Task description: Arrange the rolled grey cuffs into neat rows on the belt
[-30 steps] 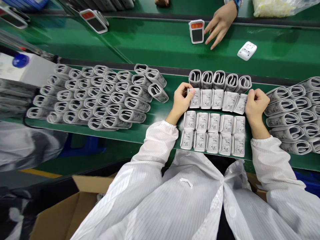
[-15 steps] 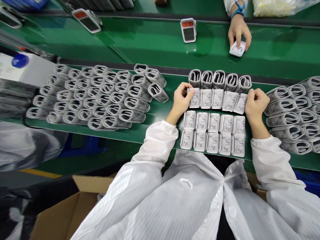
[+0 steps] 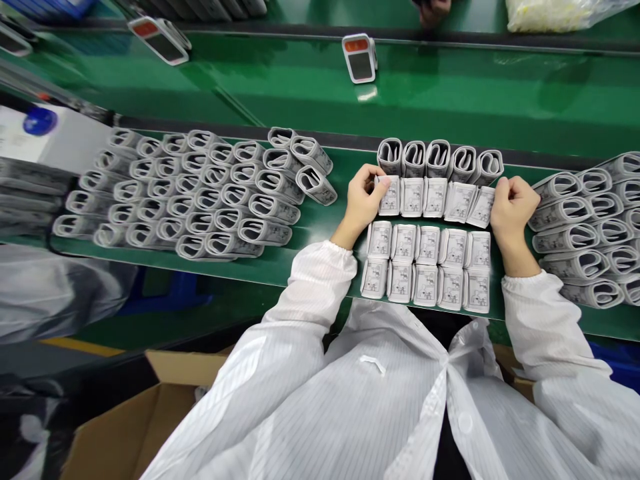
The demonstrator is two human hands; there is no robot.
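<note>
A row of folded grey cuffs (image 3: 436, 197) with printed line drawings lies flat between my two hands. My left hand (image 3: 365, 197) is closed at the left end, its thumb and fingers on the corner of the outermost cuff. At the right end my right hand (image 3: 515, 205) is closed with curled fingers, pressed against the outermost cuff; its fingertips are partly hidden. Behind this row stand several rolled cuffs (image 3: 438, 159) with their looped ends up. Nearer my body lie two more flat rows of folded cuffs (image 3: 426, 283).
Many rolled cuffs (image 3: 210, 200) cover the green bench on the left, and more rolled cuffs (image 3: 580, 237) stand at right. Beyond the bench edge, a green conveyor carries white devices (image 3: 359, 59) with screens. An open cardboard box (image 3: 120, 427) sits below left.
The white devices on the conveyor have shifted left. Another person's hand has left the white part at upper right, and that part is out of view. My hands stay in place.
</note>
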